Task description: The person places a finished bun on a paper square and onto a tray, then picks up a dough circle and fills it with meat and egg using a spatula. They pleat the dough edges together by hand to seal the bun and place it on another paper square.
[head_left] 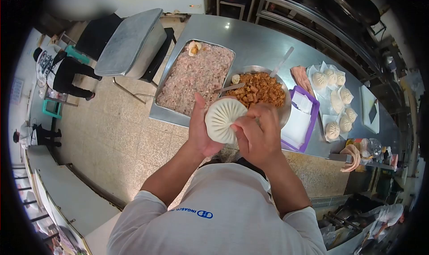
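A round, pale bun (222,119) with pleats fanning out from its gathered top is held up in front of my chest. My left hand (199,132) cups it from the left and below, with the thumb pointing up along its edge. The fingers of my right hand (260,133) pinch the dough where the pleats meet. Just beyond the hands are a tray of pale minced filling (193,78) and a metal bowl (286,107) of brown chopped filling (261,88). A flat metal spatula (230,88) reaches into the bowl.
To the right, a purple tray (309,130) holds white paper squares. Several pleated buns (332,130) sit on a tray, beside a white board (369,109) with a knife. A lidded metal bin (129,42) stands left. A bending person (67,74) is across the floor.
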Demonstrator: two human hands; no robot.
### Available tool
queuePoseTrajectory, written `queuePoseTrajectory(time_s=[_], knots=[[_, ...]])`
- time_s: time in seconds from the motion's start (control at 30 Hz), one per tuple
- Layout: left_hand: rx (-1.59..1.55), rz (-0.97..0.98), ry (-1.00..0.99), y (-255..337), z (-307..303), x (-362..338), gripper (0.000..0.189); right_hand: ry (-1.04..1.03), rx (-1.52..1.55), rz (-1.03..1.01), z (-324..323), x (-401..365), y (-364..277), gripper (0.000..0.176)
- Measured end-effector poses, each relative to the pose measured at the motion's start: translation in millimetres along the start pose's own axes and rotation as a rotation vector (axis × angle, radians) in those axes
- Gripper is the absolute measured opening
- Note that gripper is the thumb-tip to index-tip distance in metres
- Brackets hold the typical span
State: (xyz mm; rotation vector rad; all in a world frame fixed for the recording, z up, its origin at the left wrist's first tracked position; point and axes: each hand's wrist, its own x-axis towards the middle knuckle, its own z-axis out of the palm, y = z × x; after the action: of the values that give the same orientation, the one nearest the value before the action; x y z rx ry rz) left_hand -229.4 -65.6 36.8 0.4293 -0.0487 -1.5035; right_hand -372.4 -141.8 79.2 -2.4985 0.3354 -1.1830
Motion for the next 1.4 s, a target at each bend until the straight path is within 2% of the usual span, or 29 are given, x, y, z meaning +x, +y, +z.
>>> queuePoseTrajectory(time_s=[0.07, 0.1, 0.17, 0.2, 0.23, 0.3, 0.33, 0.37, 0.47, 0.5, 0.57, 0.6, 0.63, 0.7, 0.73, 0.77, 0.8, 0.83, 0.93, 0.97, 1.03, 1.07, 1.1, 1.13, 1.17, 1.23, 1.3, 1.37, 1.4], knots=[[-0.143, -0.065, -0.239, 8, 1, 7, 0.091, -0.074, -0.023, -0.063, 3, 6, 11, 0.034], [-0.140, -0.076, -0.243, 8, 2, 11, 0.091, -0.068, -0.032, -0.057, 14, 2, 18, 0.034], [-0.179, 0.046, -0.179, 2, 11, 32, 0.086, 0.399, 0.967, 0.340, 45, -5, 42, 0.055], [-0.087, 0.207, -0.162, -5, 5, 49, 0.079, 0.564, 1.218, 0.657, 54, 0, 42, 0.072], [-0.093, 0.202, -0.168, -15, 6, 50, 0.079, 0.565, 1.208, 0.655, 60, -2, 39, 0.072], [0.183, 0.605, 0.016, -23, 6, 54, 0.075, 0.439, 1.196, 0.510, 71, 5, 37, 0.072], [0.193, 0.672, -0.062, -25, 1, 50, 0.073, 0.398, 0.966, 0.447, 71, 3, 33, 0.068], [0.204, 0.654, -0.057, -25, -7, 49, 0.073, 0.416, 0.965, 0.461, 73, 1, 33, 0.068], [0.229, 0.566, -0.076, -25, -13, 38, 0.075, 0.438, 0.644, 0.387, 72, -10, 29, 0.060], [0.224, 0.552, -0.082, -27, -16, 36, 0.075, 0.444, 0.630, 0.392, 68, -15, 31, 0.060], [0.195, 0.424, -0.004, -35, -24, 29, 0.078, 0.303, 0.486, 0.361, 57, -30, 33, 0.053], [0.185, 0.381, -0.019, -37, -31, 27, 0.080, 0.152, 0.446, 0.395, 43, -38, 32, 0.057], [0.180, 0.349, -0.031, -39, -30, 24, 0.080, 0.164, 0.419, 0.413, 29, -42, 27, 0.057], [0.306, 0.165, 0.069, -47, -24, 19, 0.082, -0.114, 0.301, 0.416, 3, -54, 17, 0.080], [0.356, 0.043, 0.164, -51, -13, 14, 0.084, -0.113, 0.292, 0.437, -4, -64, 16, 0.080], [0.355, 0.024, 0.168, -60, -16, 14, 0.084, -0.222, 0.235, 0.522, -11, -73, 14, 0.090], [0.476, 0.012, 0.084, -68, -16, 16, 0.087, -0.327, 0.178, 0.599, -19, -80, 15, 0.100], [0.598, 0.005, -0.004, -74, -14, 18, 0.091, -0.318, 0.177, 0.606, -29, -86, 21, 0.100], [0.681, -0.116, -0.021, -83, 9, 20, 0.104, -0.271, 0.559, 0.886, -67, -115, 47, 0.097], [0.735, -0.162, -0.035, -86, 19, 22, 0.108, -0.270, 0.568, 0.882, -72, -131, 55, 0.097], [0.696, -0.214, -0.005, -99, 32, 37, 0.102, 0.242, 1.369, 1.051, -83, -159, 70, 0.096], [0.945, -0.199, -0.105, -110, 32, 46, 0.097, 0.320, 1.562, 1.045, -93, -170, 78, 0.094], [1.193, -0.186, -0.212, -124, 34, 56, 0.094, 0.320, 1.571, 1.043, -105, -177, 85, 0.094], [1.302, -0.222, -0.215, -139, 41, 72, 0.082, 0.330, 1.697, 1.044, -117, -184, 91, 0.094], [1.313, -0.228, -0.216, -149, 43, 89, 0.082, 0.344, 1.823, 1.037, -129, -191, 97, 0.095], [1.440, -0.377, -0.442, -163, 47, 127, 0.068, 0.341, 1.737, 1.029, -152, -208, 117, 0.093], [1.566, -0.397, -0.358, -183, 61, 161, 0.062, 0.345, 1.648, 1.085, -177, -233, 136, 0.091], [1.953, -0.250, -0.303, -203, 72, 196, 0.063, 0.390, 1.644, 1.115, -200, -250, 150, 0.089], [1.956, -0.248, -0.293, -213, 60, 215, 0.063, 0.440, 1.639, 1.144, -210, -258, 156, 0.089]])
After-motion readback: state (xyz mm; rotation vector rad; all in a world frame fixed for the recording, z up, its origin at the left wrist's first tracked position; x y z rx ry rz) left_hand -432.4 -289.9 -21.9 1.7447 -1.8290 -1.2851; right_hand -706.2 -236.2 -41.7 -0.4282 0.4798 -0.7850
